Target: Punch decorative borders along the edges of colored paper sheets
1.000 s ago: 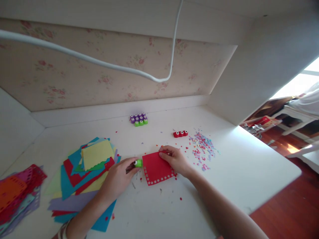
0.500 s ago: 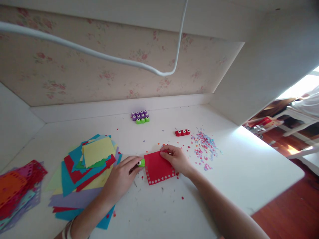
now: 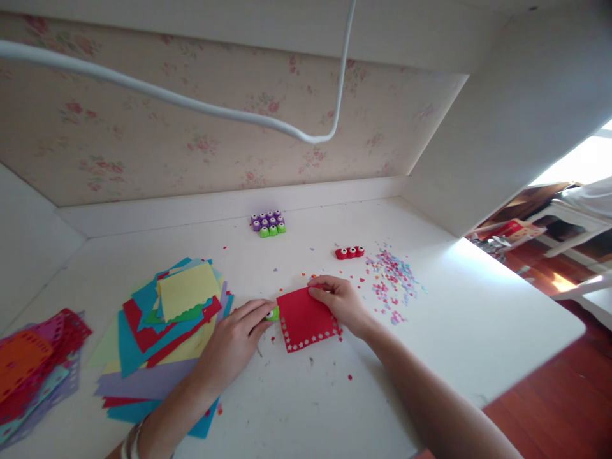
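A red square of paper (image 3: pixel 306 315) lies in front of me, with a row of small star-shaped holes along its near edge and up its left and right sides. My left hand (image 3: pixel 246 328) is closed around a small green craft punch (image 3: pixel 273 313), which sits at the left edge of the red paper. With thumb and fingers, my right hand (image 3: pixel 339 303) grips the paper's upper right corner. Part of the punch is hidden under my left fingers.
Coloured paper sheets (image 3: pixel 186 293) are piled at left, and punched sheets (image 3: pixel 38 363) lie farther left. Purple and green punches (image 3: pixel 268 223) stand at the back, red punches (image 3: pixel 350 253) nearer. Paper confetti (image 3: pixel 394 277) is scattered at right. A white cable (image 3: pixel 215 109) hangs above.
The red paper and both hands have stayed almost in place. My left fingers now cover more of the green punch's top; the whole view has shifted slightly.
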`<state>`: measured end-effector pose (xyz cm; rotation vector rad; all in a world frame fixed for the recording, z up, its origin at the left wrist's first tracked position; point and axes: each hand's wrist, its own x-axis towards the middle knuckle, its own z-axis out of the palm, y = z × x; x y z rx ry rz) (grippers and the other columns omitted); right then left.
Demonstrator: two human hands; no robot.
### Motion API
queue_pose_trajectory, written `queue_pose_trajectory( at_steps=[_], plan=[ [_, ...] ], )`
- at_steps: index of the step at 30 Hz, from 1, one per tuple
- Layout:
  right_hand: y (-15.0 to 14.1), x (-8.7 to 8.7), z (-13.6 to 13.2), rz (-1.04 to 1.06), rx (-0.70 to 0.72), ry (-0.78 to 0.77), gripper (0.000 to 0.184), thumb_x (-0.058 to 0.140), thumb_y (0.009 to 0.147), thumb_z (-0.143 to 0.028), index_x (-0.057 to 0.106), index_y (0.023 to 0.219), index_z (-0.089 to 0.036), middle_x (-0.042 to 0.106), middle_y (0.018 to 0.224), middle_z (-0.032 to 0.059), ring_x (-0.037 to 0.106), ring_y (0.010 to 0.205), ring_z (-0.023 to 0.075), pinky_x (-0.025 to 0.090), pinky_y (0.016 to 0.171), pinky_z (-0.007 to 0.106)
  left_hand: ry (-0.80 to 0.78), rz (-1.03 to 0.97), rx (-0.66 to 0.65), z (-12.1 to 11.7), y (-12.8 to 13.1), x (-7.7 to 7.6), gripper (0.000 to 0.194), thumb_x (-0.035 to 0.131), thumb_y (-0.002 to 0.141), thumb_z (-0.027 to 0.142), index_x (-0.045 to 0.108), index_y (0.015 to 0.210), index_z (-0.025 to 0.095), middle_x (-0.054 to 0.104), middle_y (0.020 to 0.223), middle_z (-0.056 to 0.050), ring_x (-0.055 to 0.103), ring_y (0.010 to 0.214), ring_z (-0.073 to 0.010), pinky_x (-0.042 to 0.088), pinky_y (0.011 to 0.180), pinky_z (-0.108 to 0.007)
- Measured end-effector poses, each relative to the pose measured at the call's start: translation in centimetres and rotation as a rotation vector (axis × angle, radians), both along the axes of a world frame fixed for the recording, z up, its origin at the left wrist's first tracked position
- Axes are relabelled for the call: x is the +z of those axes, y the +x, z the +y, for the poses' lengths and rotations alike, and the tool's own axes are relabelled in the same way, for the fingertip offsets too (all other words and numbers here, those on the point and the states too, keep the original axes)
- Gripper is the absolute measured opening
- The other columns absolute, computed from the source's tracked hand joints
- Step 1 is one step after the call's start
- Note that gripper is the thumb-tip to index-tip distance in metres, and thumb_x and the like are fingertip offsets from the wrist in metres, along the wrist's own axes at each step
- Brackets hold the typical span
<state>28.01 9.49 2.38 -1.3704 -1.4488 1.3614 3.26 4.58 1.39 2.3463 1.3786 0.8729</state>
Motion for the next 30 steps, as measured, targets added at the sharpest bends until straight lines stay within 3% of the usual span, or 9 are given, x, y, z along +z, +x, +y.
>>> queue_pose_trajectory(
  at_steps=[9,16,30],
  plan=[
    [0.15,-0.46,0.28,-0.002,0.011,0.025,0.022,0.062,0.082,-0.037,0.068,0.094,-0.02,0.068,0.078,0.0021,0.059,0.062,0.0143,0.043,0.053,0.024,0.037,0.016,-0.019,-0.13,-0.02,-0.46,0.03,0.051,0.096,0.023,0.061,0.124,0.024,0.066,0.121,-0.006,0.063,0.11,-0.0201,0.052,0.096,-0.035],
    [0.33,0.13,0.05,0.006,0.05,0.014,0.021,0.065,0.08,-0.036,0.07,0.092,-0.019,0.07,0.082,0.0035,0.061,0.067,0.0155,0.046,0.058,0.026,0.038,0.014,-0.002,0.09,0.01,-0.56,0.03,0.053,0.095,0.024,0.061,0.123,0.025,0.066,0.12,-0.007,0.063,0.108,-0.0209,0.053,0.094,-0.035],
    [0.21,-0.86,0.12,-0.086,0.062,0.057,0.024,0.06,0.085,-0.04,0.068,0.099,-0.022,0.071,0.084,0.0034,0.064,0.069,0.0173,0.048,0.058,0.027,0.012,-0.034,-0.007,0.14,-0.09,-0.83,0.031,0.057,0.093,0.029,0.062,0.123,0.026,0.067,0.118,-0.006,0.064,0.107,-0.0214,0.053,0.094,-0.037]
  ],
)
